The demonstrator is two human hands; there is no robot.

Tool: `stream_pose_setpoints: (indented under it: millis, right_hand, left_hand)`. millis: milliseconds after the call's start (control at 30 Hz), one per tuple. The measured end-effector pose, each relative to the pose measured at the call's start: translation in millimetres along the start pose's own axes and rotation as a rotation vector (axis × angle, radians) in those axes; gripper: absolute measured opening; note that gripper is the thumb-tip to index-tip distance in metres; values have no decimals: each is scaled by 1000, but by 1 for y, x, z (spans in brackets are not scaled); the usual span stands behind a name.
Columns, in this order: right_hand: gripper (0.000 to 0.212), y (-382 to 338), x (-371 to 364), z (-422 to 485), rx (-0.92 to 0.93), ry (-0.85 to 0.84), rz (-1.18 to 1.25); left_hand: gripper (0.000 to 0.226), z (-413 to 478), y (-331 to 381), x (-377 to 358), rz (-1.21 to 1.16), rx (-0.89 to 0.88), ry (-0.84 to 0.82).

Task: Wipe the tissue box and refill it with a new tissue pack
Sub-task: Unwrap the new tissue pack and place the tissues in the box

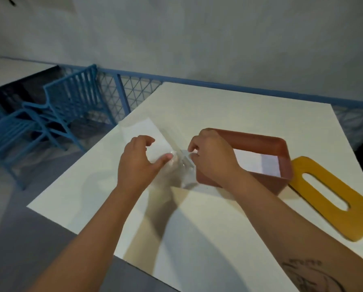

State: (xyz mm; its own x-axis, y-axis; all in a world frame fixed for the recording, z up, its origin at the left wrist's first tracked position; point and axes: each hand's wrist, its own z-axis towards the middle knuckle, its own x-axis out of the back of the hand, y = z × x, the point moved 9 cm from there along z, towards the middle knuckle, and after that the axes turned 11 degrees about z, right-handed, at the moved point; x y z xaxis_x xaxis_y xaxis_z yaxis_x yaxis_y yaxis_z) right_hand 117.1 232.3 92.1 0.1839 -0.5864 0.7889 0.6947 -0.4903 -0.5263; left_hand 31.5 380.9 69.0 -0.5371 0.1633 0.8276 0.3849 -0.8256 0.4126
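A white tissue pack in clear plastic wrap lies on the white table, left of the terracotta tissue box. The box stands open, with white tissue visible on its floor. Its yellow lid, with an oval slot, lies flat to the box's right. My left hand rests on the near end of the pack, thumb pressing the wrap. My right hand pinches the clear plastic wrap at the pack's end, in front of the box's left wall.
A blue chair stands off the table's left side. A blue mesh railing runs behind the table along a grey wall. Another white tabletop is at far left.
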Motion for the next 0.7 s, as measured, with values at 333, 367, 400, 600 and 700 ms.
stream_pose_setpoints:
  millis: [333, 367, 400, 600, 700]
  right_hand:
    - [25, -31, -61, 1, 48, 67, -322]
    - [24, -31, -68, -1, 49, 56, -358]
    - [24, -32, -74, -3, 53, 39, -375]
    - [26, -41, -86, -6, 98, 124, -277]
    - [29, -42, -89, -6, 104, 170, -203]
  left_hand:
    - [34, -11, -40, -18, 175, -208, -61]
    - [30, -8, -46, -17, 148, -214, -87]
    - [27, -6, -50, -16, 125, -225, -109]
    - [18, 12, -78, -2, 9, -218, -123]
    - [21, 23, -87, 2, -44, -189, -139]
